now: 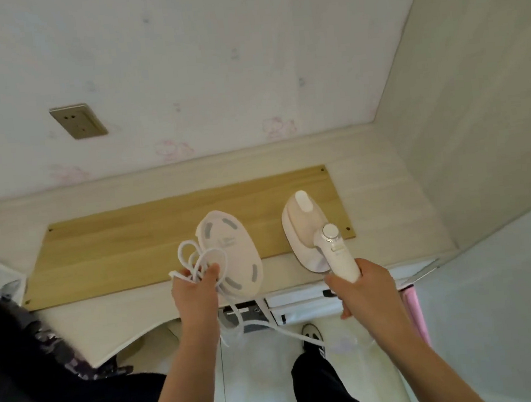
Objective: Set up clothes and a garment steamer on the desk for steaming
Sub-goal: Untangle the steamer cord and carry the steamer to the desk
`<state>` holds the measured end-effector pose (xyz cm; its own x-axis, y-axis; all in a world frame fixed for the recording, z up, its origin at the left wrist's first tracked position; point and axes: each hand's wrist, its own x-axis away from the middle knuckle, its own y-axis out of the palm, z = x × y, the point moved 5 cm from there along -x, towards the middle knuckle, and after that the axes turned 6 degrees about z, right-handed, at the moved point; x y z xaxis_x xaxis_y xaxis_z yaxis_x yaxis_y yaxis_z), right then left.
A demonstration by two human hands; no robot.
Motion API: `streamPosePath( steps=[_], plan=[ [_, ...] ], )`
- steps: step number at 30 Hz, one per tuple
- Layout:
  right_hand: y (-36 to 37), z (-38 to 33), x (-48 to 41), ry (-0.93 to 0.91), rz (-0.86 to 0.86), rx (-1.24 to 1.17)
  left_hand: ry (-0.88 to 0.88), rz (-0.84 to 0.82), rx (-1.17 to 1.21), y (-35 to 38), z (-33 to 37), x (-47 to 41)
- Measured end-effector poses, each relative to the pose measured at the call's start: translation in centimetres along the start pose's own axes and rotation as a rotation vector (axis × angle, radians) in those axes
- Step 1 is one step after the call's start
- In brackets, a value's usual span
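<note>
My right hand (361,284) grips the handle of a cream garment steamer (305,226), held just over the right end of the desk (131,307). My left hand (194,288) holds a bunch of looped white cord (195,256) together with a white oval base piece (230,252) with grey pads, tilted above the desk's front edge. The cord trails down past the desk edge toward the floor. Dark clothes (16,354) lie at the far left over the desk's edge.
A light-wood board (116,247) lies on the desk against the wall. A wall socket (78,121) sits up left. A cabinet side panel (475,99) bounds the desk on the right. A white drawer unit (299,301) stands under the desk; something pink (414,309) hangs at its right.
</note>
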<state>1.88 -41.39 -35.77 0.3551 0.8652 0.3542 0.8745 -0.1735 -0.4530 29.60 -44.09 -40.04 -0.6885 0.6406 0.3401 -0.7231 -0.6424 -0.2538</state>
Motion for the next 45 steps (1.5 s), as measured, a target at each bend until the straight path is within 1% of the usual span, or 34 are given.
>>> streamPosePath(
  steps=[10, 15, 18, 24, 33, 37, 45],
  plan=[
    [-0.5, -2.8, -10.7, 0.015, -0.028, 0.075, -0.033, -0.070, -0.109, 10.2, 0.8, -3.8],
    [-1.1, -3.0, -13.8, 0.020, -0.007, 0.073, -0.053, -0.059, -0.106, 13.6, 1.5, -4.0],
    [-1.7, -2.8, -15.3, 0.022, 0.007, 0.073, -0.065, -0.088, -0.116, 15.9, 1.6, -4.4],
    [-2.6, -2.0, -16.7, 0.048, 0.037, 0.052, -0.142, -0.143, -0.146, 19.0, 0.4, -4.8],
    [-4.4, -0.7, -17.7, 0.075, 0.090, 0.058, -0.140, -0.201, -0.222, 22.5, -1.2, -5.2],
    [-5.2, -0.1, -18.0, 0.093, 0.124, 0.045, -0.098, -0.229, -0.269, 23.7, -1.2, -5.4],
    [-5.1, 0.5, -17.8, 0.093, 0.115, 0.040, 0.016, -0.241, -0.495, 24.5, -1.0, -5.3]
  ],
)
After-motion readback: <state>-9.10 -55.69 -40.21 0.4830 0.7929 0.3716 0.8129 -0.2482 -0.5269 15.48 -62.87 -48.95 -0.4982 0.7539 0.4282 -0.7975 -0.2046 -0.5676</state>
